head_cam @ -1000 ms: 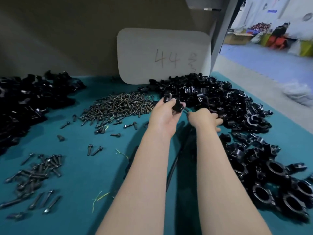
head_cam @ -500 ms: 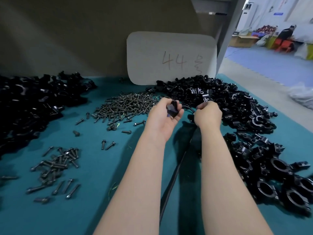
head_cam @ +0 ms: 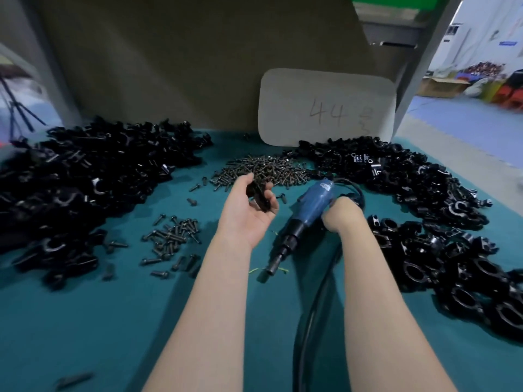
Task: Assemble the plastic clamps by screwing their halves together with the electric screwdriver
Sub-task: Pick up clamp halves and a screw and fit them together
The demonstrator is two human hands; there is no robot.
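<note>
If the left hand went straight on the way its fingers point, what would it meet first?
Most likely the large screw pile, just beyond the left hand and the black clamp piece it holds. The hand's height over the table is unclear, so it might pass above the screws toward the white card.
</note>
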